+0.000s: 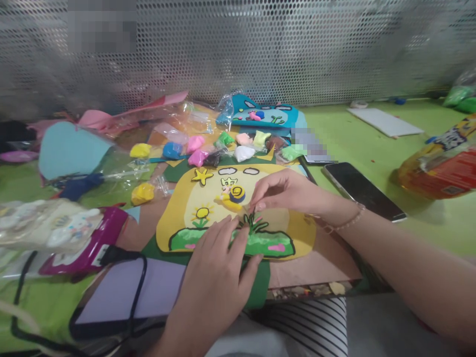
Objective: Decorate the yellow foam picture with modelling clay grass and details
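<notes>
A yellow paper picture (173, 213) lies in front of me, with a clay snail (235, 194), a star (202, 176), a flower (203, 213) and a green strip of ground (267, 243). My left hand (219, 263) rests over its lower edge, fingers spread and palm down, fingertips near the dark green grass tuft (255, 225). Just above that tuft, my right hand (280, 191) has thumb and forefinger pinched together. Whatever lies between those fingertips is too small to make out.
Wrapped clay lumps (244, 152) in several colours lie behind the picture, near a blue clay picture (238, 116). A phone (364, 191) and an orange-yellow package (442, 163) are at right. Purple package (115, 228) and black cable (143, 282) are at left.
</notes>
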Demonstrator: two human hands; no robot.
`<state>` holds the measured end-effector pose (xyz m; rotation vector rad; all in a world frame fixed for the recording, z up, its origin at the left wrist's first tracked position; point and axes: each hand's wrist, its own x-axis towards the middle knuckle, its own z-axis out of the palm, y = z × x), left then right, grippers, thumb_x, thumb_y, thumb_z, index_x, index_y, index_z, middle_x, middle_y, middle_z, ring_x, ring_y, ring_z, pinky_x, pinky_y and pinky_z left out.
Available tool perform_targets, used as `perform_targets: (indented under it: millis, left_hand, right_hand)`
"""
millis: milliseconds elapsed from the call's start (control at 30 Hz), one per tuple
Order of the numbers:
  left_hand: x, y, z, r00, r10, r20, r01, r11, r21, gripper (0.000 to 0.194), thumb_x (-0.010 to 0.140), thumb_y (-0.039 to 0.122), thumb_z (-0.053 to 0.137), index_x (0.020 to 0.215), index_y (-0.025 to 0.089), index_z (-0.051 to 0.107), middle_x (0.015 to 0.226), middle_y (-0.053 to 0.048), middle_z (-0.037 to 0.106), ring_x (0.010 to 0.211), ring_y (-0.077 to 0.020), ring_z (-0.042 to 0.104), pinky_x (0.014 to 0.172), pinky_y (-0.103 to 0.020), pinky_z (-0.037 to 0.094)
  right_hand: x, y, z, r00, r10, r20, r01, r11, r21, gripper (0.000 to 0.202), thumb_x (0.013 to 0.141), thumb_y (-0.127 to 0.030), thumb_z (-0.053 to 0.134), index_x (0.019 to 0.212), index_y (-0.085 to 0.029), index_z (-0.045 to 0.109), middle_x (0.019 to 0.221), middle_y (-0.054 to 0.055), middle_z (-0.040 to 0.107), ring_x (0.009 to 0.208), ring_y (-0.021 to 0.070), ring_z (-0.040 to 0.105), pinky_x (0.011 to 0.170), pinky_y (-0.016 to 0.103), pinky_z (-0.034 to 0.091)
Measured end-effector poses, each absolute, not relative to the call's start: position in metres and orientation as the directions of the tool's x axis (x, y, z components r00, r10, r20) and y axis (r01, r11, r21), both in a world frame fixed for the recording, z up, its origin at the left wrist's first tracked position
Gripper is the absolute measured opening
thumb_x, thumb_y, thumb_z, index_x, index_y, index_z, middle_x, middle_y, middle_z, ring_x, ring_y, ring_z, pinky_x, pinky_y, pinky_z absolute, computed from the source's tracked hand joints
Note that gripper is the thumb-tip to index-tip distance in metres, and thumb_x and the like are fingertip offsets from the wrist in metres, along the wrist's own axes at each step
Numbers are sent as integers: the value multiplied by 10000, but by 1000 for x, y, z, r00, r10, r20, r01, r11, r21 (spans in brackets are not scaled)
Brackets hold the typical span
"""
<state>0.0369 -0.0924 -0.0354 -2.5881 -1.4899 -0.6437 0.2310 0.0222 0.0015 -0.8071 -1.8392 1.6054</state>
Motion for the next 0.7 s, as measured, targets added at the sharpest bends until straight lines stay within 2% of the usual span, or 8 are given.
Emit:
perform_targets:
  millis: [700]
  left_hand:
    - [37,-91,-37,452,805,385,843,-526,111,359,910,345,473,1185,132,562,1241,-156,571,1154,-300,537,940,-511,496]
  right_hand:
    - [230,21,0,-671,741,18,90,106,-990,102,719,-217,758,768,-142,709,742,20,727,695,110,671,699,257,556]
